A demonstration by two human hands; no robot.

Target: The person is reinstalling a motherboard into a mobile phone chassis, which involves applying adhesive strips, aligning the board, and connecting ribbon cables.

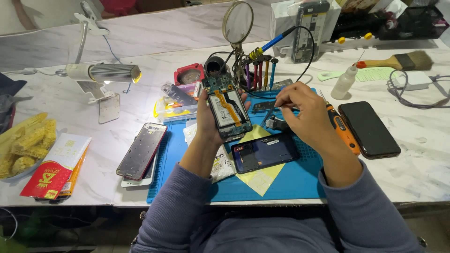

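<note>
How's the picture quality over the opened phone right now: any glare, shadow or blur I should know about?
Head view: the desk lamp throws a bright patch on the marble beside it; the opened phone in the left hand is evenly lit and sharp; the right hand looks crisp; straight table edges bow near the frame borders.

White marble-patterned worktable (pixel 422 164), grey veining, front edge running across the lower frame; a second pale marbled surface (pixel 154 28) rises behind it like a low partition. Small metal desk lamp (pixel 103 72) on a bent gooseneck stands at left, lit, throwing a bright patch on the tabletop. Dark floor (pixel 56 229) below the table edge, in shadow.
</note>
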